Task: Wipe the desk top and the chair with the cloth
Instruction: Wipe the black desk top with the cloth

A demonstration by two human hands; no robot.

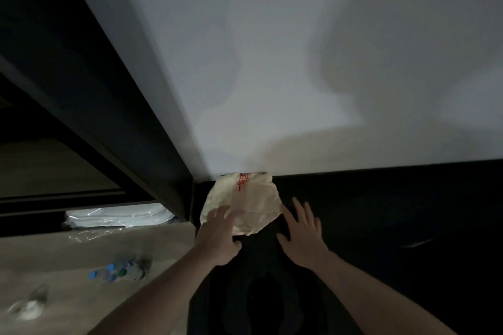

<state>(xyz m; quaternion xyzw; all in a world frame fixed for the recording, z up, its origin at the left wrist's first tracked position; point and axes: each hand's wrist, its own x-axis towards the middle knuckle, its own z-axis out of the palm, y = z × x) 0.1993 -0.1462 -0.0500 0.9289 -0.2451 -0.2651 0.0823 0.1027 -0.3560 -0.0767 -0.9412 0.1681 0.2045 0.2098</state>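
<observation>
Cloth [246, 204] lies crumpled at the dark desk top's [381, 212] back edge against the wall [272, 62], red print unreadable. Left hand [219, 236] rests flat on it, fingers spread; right hand [303, 234] spread just beside it.

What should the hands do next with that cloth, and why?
Probably curl the left hand round the cloth and lift it. The cloth lies bunched on a dark surface by the wall. The left hand's straight fingers only rest on its near edge, and the right hand sits open beside it, so nothing grips the cloth yet.
</observation>
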